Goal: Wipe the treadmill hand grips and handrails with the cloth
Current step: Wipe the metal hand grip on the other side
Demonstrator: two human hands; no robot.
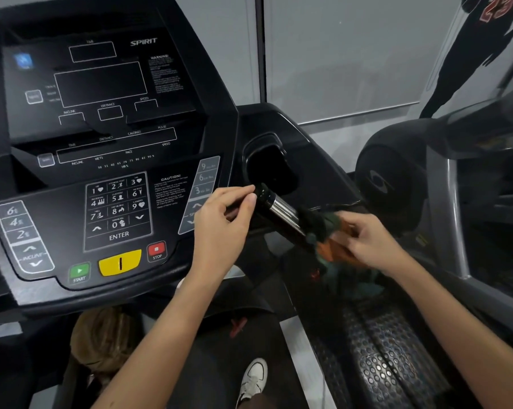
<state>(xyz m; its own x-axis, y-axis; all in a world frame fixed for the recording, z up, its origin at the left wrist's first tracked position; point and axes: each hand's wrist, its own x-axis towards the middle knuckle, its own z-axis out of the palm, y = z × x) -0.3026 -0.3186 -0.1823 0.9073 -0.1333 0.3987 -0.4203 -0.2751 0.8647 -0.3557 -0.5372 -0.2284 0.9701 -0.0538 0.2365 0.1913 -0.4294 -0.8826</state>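
Right of the console (101, 143), the left grip (225, 222) pinches the end of the treadmill handle (281, 211). The right grip (373, 243) is clamped on the cloth (329, 247), pressed against the handle's lower section. Step in hand: wiping this handle. Next move, likely: draw the cloth up over the chrome band.

Bare forearms (166, 329); a white sneaker (253, 379) with dark trim.

The hand grip (281, 209) shows smooth, shiny metal with a glossy black plastic end. The cloth (329, 249) looks soft and matt. The console (101, 84), upper left, is glossy black plastic. Lower right, the side step (382, 364) is rough and studded.
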